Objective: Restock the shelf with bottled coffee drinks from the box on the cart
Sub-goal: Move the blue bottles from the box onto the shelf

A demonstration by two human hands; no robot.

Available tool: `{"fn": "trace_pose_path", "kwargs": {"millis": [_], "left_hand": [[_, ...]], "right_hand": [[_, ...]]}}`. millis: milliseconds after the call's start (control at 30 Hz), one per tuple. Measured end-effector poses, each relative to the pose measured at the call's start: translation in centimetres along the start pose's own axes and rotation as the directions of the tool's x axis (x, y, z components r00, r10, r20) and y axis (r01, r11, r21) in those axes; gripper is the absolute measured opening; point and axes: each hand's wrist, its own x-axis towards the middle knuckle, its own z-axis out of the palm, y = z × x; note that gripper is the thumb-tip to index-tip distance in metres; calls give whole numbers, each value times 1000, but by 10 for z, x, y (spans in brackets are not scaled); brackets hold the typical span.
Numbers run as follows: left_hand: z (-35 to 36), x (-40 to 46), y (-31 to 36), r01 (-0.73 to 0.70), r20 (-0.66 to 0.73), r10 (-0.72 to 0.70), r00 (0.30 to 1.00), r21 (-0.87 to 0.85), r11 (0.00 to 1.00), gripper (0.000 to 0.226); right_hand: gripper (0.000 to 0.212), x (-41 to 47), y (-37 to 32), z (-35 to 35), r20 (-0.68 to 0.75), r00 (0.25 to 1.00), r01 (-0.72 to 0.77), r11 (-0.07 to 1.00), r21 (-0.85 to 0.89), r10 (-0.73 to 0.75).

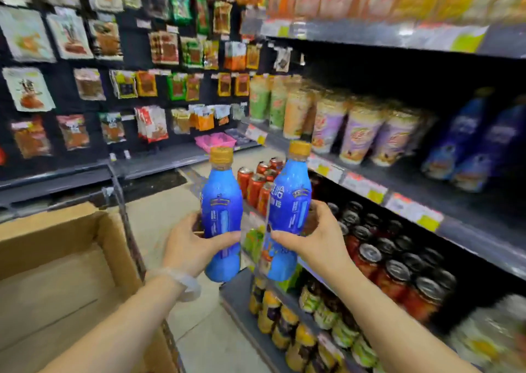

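Note:
My left hand (189, 246) grips a blue coffee bottle (222, 201) with a gold cap, upright, by its lower half. My right hand (318, 238) grips a second blue bottle (289, 199) of the same kind, tilted slightly right. Both bottles hang in the air in front of the shelf unit, between the cardboard box (57, 258) at lower left and the shelf (427, 201) on the right. At the far right of that shelf stand matching dark blue bottles (466, 139), with dark bare space around them.
Cups of milk tea (355, 127) fill the shelf's left part. Lower shelves hold cans (398, 264) and small bottles (284, 324). Snack packets (113, 59) hang on the black back wall. A pink basket (216, 142) sits on a ledge behind.

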Motion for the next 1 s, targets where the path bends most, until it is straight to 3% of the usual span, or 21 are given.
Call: {"fn": "trace_pose_path", "kwargs": {"millis": [333,500,700,833,1000], "left_hand": [[187,-42,87,-178,267,201,942,-110,978,28],[252,-59,109,-194,352,234,906,-144,970,37],[291,-56,137,-195,399,249,883,-171,966,31],[305,-35,151,-205,416,253,873,-158,966,49],[327,-3,161,-209,435,271,859,-186,960,37]], "right_hand": [[60,-36,-14,-201,-255,967,19,999,-39,-29],[57,-48,-13,-270,-371,927,31,998,-63,-52],[59,-31,-17,-319,-472,878,45,995,-91,-83],[63,-9,-10,-340,-540,839,33,997,-68,-65],[63,24,-1,-347,-580,813,-3,996,-88,-49]]}}
